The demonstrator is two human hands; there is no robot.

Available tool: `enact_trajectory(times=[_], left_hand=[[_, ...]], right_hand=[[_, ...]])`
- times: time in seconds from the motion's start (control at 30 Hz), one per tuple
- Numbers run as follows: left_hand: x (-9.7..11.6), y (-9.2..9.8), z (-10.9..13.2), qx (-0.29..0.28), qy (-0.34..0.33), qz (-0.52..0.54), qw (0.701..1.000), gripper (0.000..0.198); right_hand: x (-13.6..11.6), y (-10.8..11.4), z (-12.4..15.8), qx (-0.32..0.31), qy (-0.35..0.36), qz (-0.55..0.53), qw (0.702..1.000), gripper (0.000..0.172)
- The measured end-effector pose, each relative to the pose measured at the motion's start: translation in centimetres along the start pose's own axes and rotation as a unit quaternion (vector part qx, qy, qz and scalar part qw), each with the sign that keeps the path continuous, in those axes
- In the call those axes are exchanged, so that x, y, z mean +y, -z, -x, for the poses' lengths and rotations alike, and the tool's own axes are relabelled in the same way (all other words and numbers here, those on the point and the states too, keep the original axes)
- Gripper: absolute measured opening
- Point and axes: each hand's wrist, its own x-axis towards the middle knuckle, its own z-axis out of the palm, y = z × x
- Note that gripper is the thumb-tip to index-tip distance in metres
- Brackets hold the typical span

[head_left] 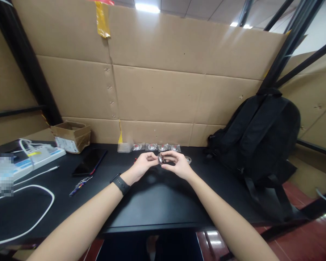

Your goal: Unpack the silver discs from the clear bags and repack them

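Above the middle of the black table, my left hand (143,166) and my right hand (178,166) meet at a small round shiny metal piece (160,158). Fingers of both hands close on its edges, and it is tilted on its side. Its exact kind is too small to make out. Just behind my right hand, part of another round metal piece (188,159) shows on the table. A bit of something red peeks out behind my left hand. Beyond the hands lie several clear plastic packets (152,146) with round metal pieces inside, in a row along the cardboard wall.
A black backpack (266,134) stands on the right side of the table (152,214). To the left are a phone (90,162), keys (80,186), an open cardboard box (72,136), a white power strip (40,158) and a looping white cable (53,199). Cardboard (157,94) walls the back.
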Motion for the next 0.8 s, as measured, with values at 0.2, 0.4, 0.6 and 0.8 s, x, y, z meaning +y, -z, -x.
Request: enact_trajectory(times=[0.2,0.4,0.6,0.8], left_hand=[[0.42,-0.17,0.18,-0.017,-0.01,-0.008,1.0,0.025],[0.44,-0.43,0.21,0.013,0.008,-0.031,0.999,0.039],[0.55,-0.57,0.11,0.016,-0.05,-0.115,0.992,0.032],[1.02,-0.73,0.33,0.011,-0.092,-0.2,0.975,0.024]], right_hand=[[-0.03,-0.31,0.26,-0.007,-0.002,-0.004,1.0,0.052],[0.03,-0.34,0.31,-0.004,-0.002,-0.001,1.0,0.053],[-0.16,-0.36,0.23,0.01,0.014,0.037,0.999,0.047],[0.12,-0.41,0.13,0.025,0.02,0.063,0.997,0.046]])
